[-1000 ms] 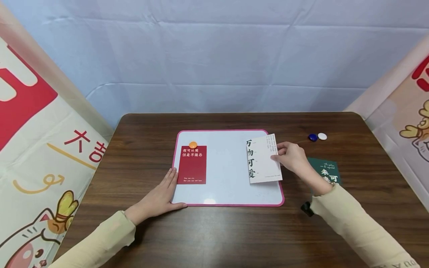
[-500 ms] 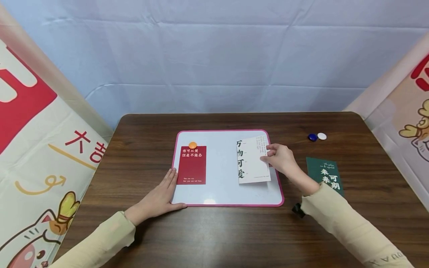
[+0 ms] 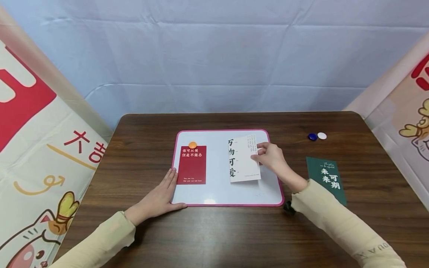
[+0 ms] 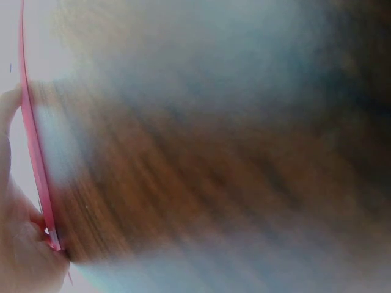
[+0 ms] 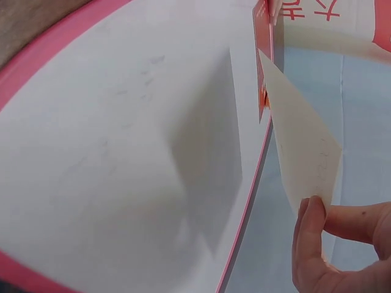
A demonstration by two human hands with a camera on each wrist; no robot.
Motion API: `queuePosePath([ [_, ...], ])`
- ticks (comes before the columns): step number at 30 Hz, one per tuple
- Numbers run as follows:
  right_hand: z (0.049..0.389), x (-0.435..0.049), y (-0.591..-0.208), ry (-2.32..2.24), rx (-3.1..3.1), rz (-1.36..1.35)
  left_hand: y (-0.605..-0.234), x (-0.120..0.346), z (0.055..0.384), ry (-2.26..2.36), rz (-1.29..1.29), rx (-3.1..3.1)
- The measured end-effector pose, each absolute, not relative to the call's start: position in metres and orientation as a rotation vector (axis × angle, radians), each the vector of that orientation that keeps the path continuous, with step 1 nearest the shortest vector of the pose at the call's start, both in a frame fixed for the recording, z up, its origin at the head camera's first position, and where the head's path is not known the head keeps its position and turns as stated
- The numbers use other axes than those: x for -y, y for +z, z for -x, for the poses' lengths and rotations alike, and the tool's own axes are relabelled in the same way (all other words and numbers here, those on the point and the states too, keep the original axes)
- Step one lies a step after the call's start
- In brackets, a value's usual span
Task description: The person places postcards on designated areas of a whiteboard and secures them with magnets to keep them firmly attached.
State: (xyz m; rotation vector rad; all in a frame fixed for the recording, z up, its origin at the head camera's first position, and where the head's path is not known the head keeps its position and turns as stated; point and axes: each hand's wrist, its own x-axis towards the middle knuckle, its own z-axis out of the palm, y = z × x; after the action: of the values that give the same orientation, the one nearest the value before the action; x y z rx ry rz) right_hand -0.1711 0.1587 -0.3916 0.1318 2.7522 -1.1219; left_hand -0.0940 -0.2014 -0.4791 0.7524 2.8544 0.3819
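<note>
A whiteboard (image 3: 218,195) with a pink rim lies on the table. My left hand (image 3: 159,195) rests along its left edge and lower left corner, fingers straight. On the board's left side is a red card (image 3: 192,167) with an orange round magnet (image 3: 192,145) on its top edge. My right hand (image 3: 271,158) pinches a white card (image 3: 244,163) with black characters by its right edge. In the right wrist view the white card (image 5: 305,140) is tilted above the board, casting a shadow, with thumb and fingertips (image 5: 314,207) gripping one end.
A green card (image 3: 326,178) lies on the wooden table (image 3: 228,238) to the right of the board. Behind it are a blue magnet (image 3: 312,137) and a white magnet (image 3: 321,136), side by side. A pale cloth (image 3: 214,67) hangs behind the table.
My right hand has carried the white card leftward over the board, nearer the red card. More of the green card shows now. The left hand has stayed in place.
</note>
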Motion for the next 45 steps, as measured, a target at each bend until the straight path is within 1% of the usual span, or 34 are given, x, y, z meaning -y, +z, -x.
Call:
queuePosePath([
  [15, 0.176, -0.141, -0.397, -1.156, -2.704, -0.151, -0.479, 0.201, 0.095, 0.383, -0.720, -2.835],
  [32, 0.181, -0.118, -0.405, -1.201, -2.680, -0.143, -0.482, 0.203, 0.096, 0.380, -0.753, -2.844],
  [45, 0.183, -0.111, -0.410, -1.217, -2.661, -0.117, -0.480, 0.203, 0.095, 0.375, -0.747, -2.835],
])
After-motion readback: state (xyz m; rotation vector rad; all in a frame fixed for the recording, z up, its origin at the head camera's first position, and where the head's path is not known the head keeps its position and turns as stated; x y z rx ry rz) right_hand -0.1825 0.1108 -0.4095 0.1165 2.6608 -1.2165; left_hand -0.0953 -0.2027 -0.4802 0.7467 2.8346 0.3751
